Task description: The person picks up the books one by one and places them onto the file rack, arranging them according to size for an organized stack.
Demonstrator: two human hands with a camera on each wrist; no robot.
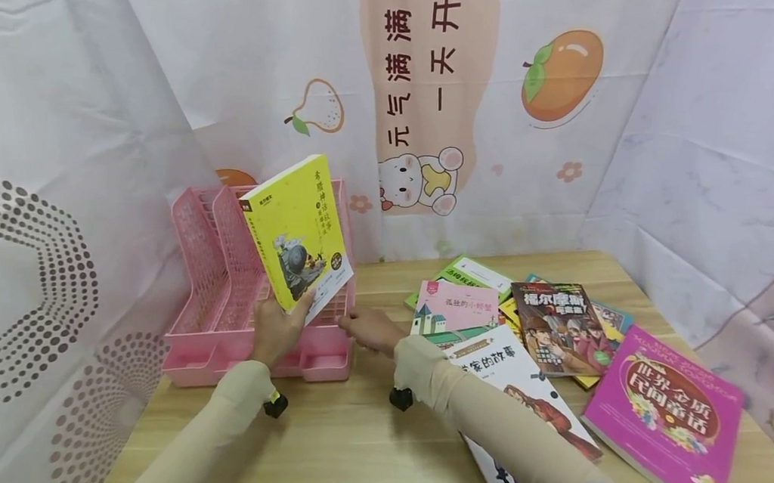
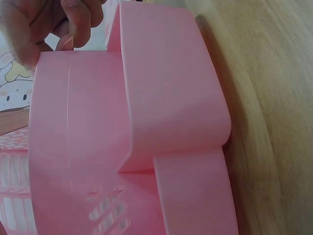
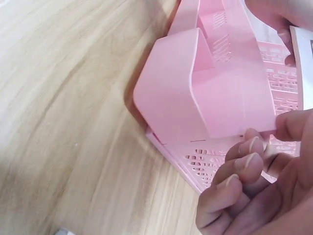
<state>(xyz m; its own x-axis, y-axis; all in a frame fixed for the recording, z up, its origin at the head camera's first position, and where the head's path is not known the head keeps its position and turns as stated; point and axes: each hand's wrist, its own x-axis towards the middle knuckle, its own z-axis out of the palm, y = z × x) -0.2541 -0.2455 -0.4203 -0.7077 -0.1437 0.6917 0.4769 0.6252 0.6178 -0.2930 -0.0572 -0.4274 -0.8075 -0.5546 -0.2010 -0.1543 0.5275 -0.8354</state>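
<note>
My left hand [image 1: 278,328] grips a yellow book [image 1: 302,227] by its lower edge, tilted above the pink book rack [image 1: 190,355]. The book has a white lower strip and a picture on its cover. At the rack's front right corner, my right hand [image 1: 373,330] pinches the top edge between thumb and fingers. Up close in the right wrist view, the fingers [image 3: 247,166] lie curled at that corner of the rack [image 3: 166,88]. The left wrist view shows the rack's front compartments [image 2: 171,78] with the right hand [image 2: 73,19] at the rim.
Right of the rack lie a pink book [image 1: 457,308], a green book [image 1: 476,271] and a dark comic-style book [image 1: 558,327]. A white book [image 1: 519,381] lies under the right forearm. A purple book [image 1: 669,423] is at the table's right side. A printed curtain [image 1: 273,35] hangs behind.
</note>
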